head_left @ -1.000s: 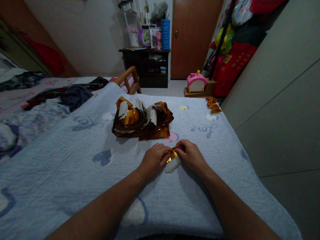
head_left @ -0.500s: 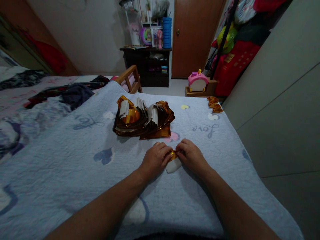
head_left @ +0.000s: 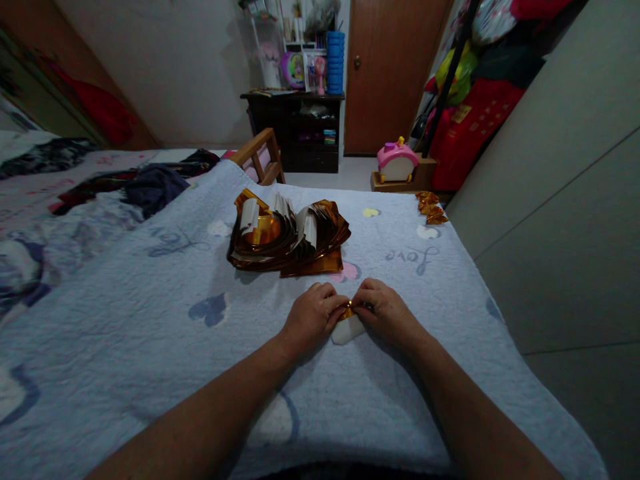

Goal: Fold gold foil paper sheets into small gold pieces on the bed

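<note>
Between my hands lies a small sheet of gold foil paper [head_left: 349,328], its pale underside facing up and its far edge turned over to show gold. My left hand [head_left: 315,313] pinches the folded gold edge from the left. From the right, my right hand [head_left: 383,310] pinches the same edge, its fingertips nearly meeting those of the left. Fingers hide part of the fold. Beyond my hands rests a thick, curled stack of gold foil paper [head_left: 290,257]. Several folded gold foil pieces [head_left: 430,208] lie at the far right corner.
A pale blue quilted cover [head_left: 150,320] with hearts and lettering spreads beneath everything. A grey cabinet [head_left: 565,220] borders the right side. Past the far edge are a wooden chair [head_left: 260,160], a pink toy case [head_left: 397,163] and a dark shelf unit [head_left: 295,133]. Rumpled clothes [head_left: 155,187] lie at left.
The far gold edge of the sheet is folded or pinched further, and less gold shows between my fingers. My fingertips have come slightly closer together. The stack stays put.
</note>
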Tool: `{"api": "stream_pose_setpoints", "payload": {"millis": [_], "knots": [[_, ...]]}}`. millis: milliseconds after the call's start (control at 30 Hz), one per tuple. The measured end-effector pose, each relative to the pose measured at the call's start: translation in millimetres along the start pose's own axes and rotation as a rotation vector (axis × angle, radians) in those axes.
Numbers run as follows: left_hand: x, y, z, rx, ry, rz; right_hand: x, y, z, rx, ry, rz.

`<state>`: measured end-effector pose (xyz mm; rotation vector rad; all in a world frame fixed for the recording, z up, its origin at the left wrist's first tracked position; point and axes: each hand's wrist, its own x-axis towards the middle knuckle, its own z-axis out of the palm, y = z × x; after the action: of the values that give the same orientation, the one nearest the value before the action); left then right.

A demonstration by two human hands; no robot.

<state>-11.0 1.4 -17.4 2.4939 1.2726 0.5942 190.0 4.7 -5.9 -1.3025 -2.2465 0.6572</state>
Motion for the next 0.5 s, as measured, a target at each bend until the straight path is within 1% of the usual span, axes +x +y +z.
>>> {"api": "stream_pose_setpoints", "payload": {"millis": [233,500], "knots": [[0.1,-0.6,0.8,0.027,0.000,0.029,0.3,-0.6,-1.0,0.004,-0.028,0.009],[0.7,0.4,1.2,0.054,0.006,0.040,0.9,-2.3,-9.0,0.054,-0.085,-0.020]]}}
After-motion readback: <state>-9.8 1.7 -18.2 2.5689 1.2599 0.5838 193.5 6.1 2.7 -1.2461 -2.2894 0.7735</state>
